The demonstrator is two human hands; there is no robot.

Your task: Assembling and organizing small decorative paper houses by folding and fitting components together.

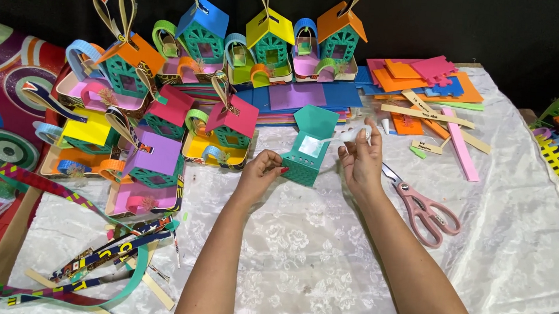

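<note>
Teal foam house (307, 149), small and still roofless in part, is sitting on the white lace tablecloth (325, 258) near the middle of the table, its pale window panel facing the camera and its teal flap standing open at the top. The person's left hand (260, 173) is gripping the lower left corner of the house, the fingers curling narrowly around the latticed wall with red-painted nails showing. The right hand (360, 157) is hovering just beside the house's upper right edge, its fingertips pinching a small white piece (353, 133); what that piece is cannot be told from this view.

Pink-handled scissors (420, 206) are lying on the cloth just right of the right forearm, blades pointing toward the hand. Behind the hands, finished foam houses (229, 130) in blue, yellow, orange, pink and purple are standing in rows on little trays, each with a ribbon loop on its roof. Flat foam sheets (423, 78) in orange, pink and blue are lying stacked at the far right, with wooden sticks (427, 115) across them. Patterned ribbon strips (99, 249) are trailing over the cloth's near left corner.
</note>
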